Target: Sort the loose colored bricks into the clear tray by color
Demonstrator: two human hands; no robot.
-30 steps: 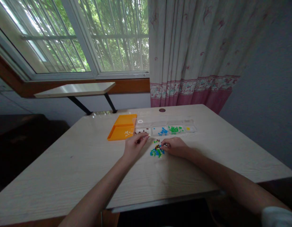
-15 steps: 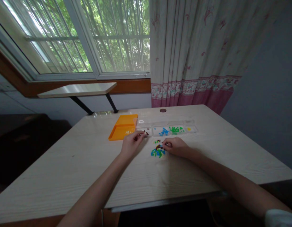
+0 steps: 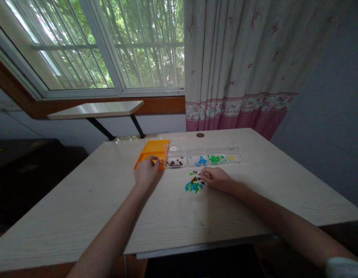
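Note:
My left hand (image 3: pixel 146 170) is over the near part of an open orange case (image 3: pixel 154 146), thumb and fingers pinched together. Whatever is between those fingertips is too small to make out. Beside the case lies a clear compartment box (image 3: pixel 187 162). Its sections hold brown pieces (image 3: pixel 174 162), blue pieces (image 3: pixel 201 161), green pieces (image 3: pixel 216 158) and a yellow piece (image 3: pixel 232 158). In front of the box is a mixed pile of small coloured pieces (image 3: pixel 194 187). My right hand (image 3: pixel 216 178) rests at the pile's right side, fingers closed in a pinch; their contents are unclear.
The pale wooden table (image 3: pixel 109 216) has a round cable hole (image 3: pixel 200 135) near its back edge. A raised shelf (image 3: pixel 98 109) on dark brackets stands at the back left. A floral curtain (image 3: pixel 225 77) hangs behind the table, beside the window.
My left hand has moved left, from the brown pieces' compartment to the orange case, uncovering those brown pieces. My right hand has barely shifted beside the pile.

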